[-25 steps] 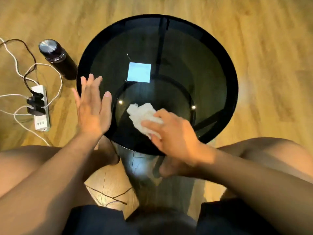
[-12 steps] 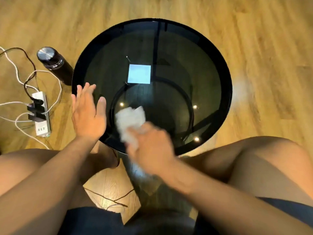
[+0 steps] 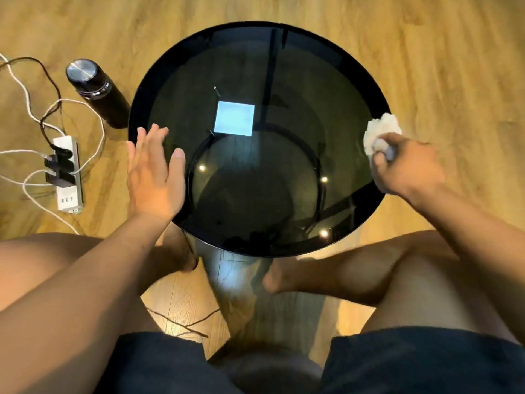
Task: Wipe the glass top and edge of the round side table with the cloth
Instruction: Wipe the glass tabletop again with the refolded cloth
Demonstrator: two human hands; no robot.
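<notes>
Right hand (image 3: 406, 166) curled tight around crumpled white cloth (image 3: 382, 131), fingers closed on it, knuckles blurred; cloth bulging out past the fingertips and pressed at the right rim of the round dark smoked-glass side table (image 3: 298, 89). Left hand (image 3: 154, 177) spread flat and empty, fingers straight and together, thumb held apart, lying over the table's left rim with fingertips pointing away from the body; contact with the glass impossible to judge. Between the two hands, bare glass showing a pale square reflection (image 3: 235, 118) and small points of light. Beyond the left fingertips, on the wooden floor (image 3: 454, 66), an upright black cylindrical bottle with metal cap (image 3: 93, 86). Left of the left hand, a white power strip (image 3: 68, 180) with tangled white and black cables (image 3: 28, 89).
</notes>
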